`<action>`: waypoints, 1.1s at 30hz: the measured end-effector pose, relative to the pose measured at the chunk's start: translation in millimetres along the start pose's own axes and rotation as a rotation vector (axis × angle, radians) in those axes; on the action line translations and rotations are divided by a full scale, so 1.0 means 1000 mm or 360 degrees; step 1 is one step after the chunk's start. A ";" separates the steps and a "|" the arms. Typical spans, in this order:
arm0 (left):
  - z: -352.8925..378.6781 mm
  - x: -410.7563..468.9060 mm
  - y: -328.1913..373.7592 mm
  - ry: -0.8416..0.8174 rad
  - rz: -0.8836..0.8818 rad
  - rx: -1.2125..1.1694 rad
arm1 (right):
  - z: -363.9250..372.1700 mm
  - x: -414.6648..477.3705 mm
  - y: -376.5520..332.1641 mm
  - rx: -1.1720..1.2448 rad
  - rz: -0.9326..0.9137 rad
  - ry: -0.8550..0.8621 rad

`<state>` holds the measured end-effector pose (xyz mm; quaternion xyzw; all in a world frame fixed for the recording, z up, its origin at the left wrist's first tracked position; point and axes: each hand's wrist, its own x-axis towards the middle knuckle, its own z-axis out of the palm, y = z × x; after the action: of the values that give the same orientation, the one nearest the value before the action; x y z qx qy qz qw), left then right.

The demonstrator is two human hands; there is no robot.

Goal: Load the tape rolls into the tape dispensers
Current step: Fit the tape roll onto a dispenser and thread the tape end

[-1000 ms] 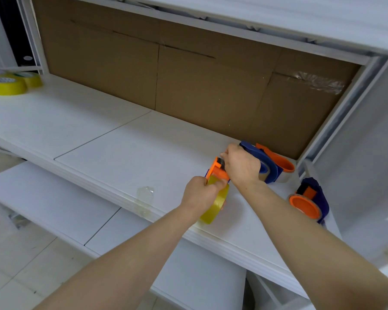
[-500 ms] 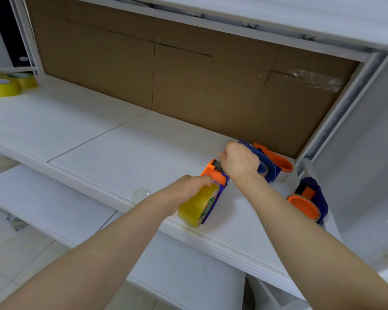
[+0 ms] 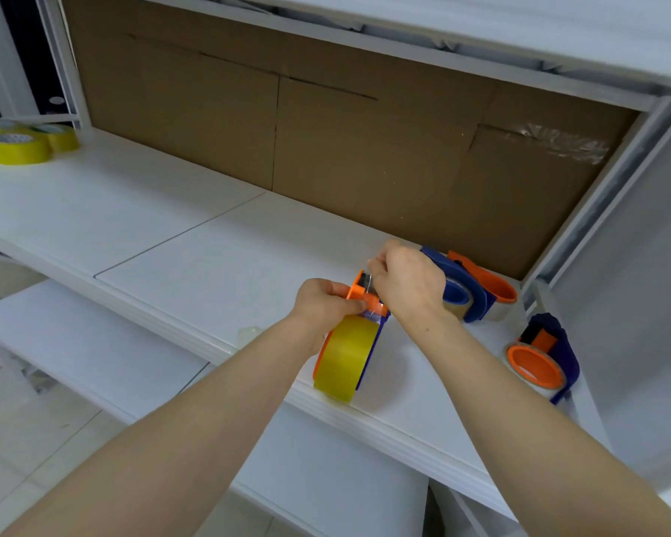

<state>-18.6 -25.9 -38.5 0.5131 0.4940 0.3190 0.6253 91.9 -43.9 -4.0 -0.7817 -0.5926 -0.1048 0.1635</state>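
An orange-and-blue tape dispenser with a yellow tape roll in it stands upright near the front edge of the white shelf. My left hand grips the dispenser's orange top from the left. My right hand pinches the clear tape end at the dispenser's cutter. Two more dispensers lie to the right: one behind my right hand against the cardboard, another near the right wall. Spare yellow rolls sit at the far left.
A brown cardboard backing closes the back of the shelf. An upper shelf overhangs. A lower white shelf juts out below. A small scrap of clear tape sticks at the shelf's front edge.
The dispenser with the yellow roll has been stood more upright. My left hand moved from the roll up to the orange top. My right hand now pinches the tape end at the cutter.
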 end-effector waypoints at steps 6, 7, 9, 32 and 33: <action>0.006 0.009 0.001 0.0145 0.0024 0.0073 | 0.001 0.000 0.002 0.0037 0.0015 -0.0004; 0.009 0.010 0.000 0.0188 0.0065 0.0116 | 0.002 0.000 0.003 0.0043 0.0027 -0.0009; 0.012 0.010 -0.002 0.0226 0.0129 0.0185 | 0.002 0.001 0.005 0.0039 0.0050 -0.0024; 0.003 0.016 -0.001 -0.0300 0.0412 0.0502 | -0.003 0.015 0.018 0.0480 0.0357 -0.0488; 0.004 0.018 -0.001 -0.0275 0.0439 0.0570 | -0.001 0.015 0.019 0.0457 0.0359 -0.0478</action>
<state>-9.8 -10.9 -44.7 0.7038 0.4127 0.2635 0.5147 114.7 -35.4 -0.6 -0.8186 -0.5279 0.1170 0.1937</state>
